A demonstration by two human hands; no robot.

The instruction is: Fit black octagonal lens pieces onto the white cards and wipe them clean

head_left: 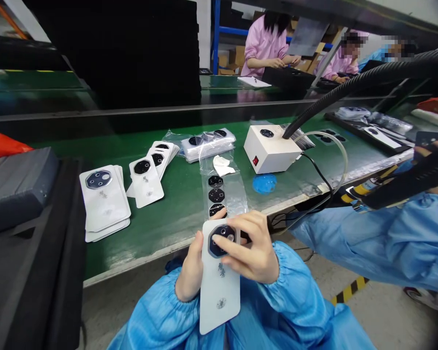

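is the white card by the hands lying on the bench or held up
Held up: the left hand grips the edge of the white card, the right hand rests on its black lens piece, clear of the bench.

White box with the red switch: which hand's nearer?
Right hand is nearer, below the white box in the head view and slightly left of it. Left hand is farther, down and left of the box.

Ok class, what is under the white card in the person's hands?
Blue gown shows beside the white card, below the left hand and right hand. What lies directly beneath it is covered and cannot be seen.
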